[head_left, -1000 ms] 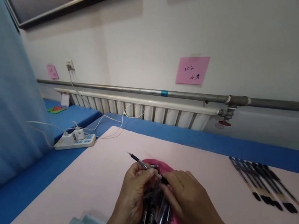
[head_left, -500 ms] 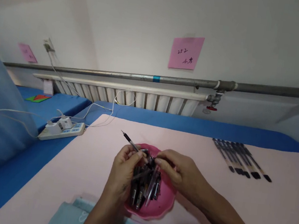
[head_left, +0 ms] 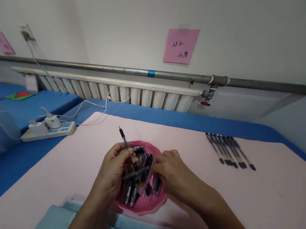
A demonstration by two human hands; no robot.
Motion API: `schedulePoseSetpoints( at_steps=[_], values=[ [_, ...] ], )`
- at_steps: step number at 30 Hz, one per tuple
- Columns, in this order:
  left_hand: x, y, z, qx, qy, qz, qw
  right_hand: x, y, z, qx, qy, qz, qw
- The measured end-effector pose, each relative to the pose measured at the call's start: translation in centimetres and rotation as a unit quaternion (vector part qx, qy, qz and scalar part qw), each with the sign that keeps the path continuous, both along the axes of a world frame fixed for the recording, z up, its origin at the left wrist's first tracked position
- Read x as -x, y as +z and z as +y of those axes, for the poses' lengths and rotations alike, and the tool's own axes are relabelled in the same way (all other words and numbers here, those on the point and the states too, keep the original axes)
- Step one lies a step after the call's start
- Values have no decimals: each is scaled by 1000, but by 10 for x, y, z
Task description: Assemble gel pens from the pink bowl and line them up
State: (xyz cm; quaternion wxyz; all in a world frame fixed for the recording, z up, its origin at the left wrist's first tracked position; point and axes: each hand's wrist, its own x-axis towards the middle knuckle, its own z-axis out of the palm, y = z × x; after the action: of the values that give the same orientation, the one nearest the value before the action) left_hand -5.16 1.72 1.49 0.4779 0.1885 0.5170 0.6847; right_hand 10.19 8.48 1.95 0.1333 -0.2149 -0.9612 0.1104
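Note:
My left hand (head_left: 114, 165) is closed around a clear-barrelled pen (head_left: 125, 141) with a black grip, over the left side of a pink bowl (head_left: 155, 208). The pen slants, its point up and to the left, its dark lower end over the bowl. Black and clear pen parts (head_left: 134, 194) lie jumbled inside the bowl. Above the bowl's right side, my right hand (head_left: 173, 172) has its fingers bent together beside some clear tubes. What those fingers hold, if anything, is hidden.
Several capped pens (head_left: 229, 151) lie in a row on the pink tabletop sheet (head_left: 259, 202), to the right. A folded teal cloth (head_left: 53, 221) is at the near edge. A power strip (head_left: 64, 129) with plugs and cables lies on the left; a radiator (head_left: 155, 99) stands behind.
My right hand has moved away from the pen, right and lower over the bowl, widening the gap between my hands. My left hand keeps the pen. The whole view has shifted.

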Motion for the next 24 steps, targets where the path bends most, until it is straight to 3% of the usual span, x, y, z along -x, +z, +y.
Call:
schedulePoseSetpoints(
  at_steps=[4, 7, 10, 12, 14, 16, 20, 24],
  values=[
    [-1, 0, -1, -1, -18, 18, 1000, -2, 12, 6, 27, -74, 29, 996],
    [-5, -1, -4, -22, -79, 44, 996, 1, 20, 1, 134, -107, 134, 976],
    [-10, -2, -6, -47, -163, 71, 983, 8, 22, -7, 261, -88, 197, 941],
    [-12, -2, -7, -45, -190, 84, 977, 10, 21, -10, 284, -100, 230, 925],
    [-13, -2, -7, -27, -187, 84, 978, 10, 19, -10, 238, -148, 286, 916],
    [-13, -2, -7, -7, -183, 72, 980, 8, 15, -7, 144, -168, 325, 919],
    [-12, -1, -7, 0, -217, 60, 974, 5, 4, 0, -38, -48, 245, 968],
    [-9, 2, -9, -25, -218, 54, 974, 3, -5, 5, -96, -52, 209, 972]
  ],
)
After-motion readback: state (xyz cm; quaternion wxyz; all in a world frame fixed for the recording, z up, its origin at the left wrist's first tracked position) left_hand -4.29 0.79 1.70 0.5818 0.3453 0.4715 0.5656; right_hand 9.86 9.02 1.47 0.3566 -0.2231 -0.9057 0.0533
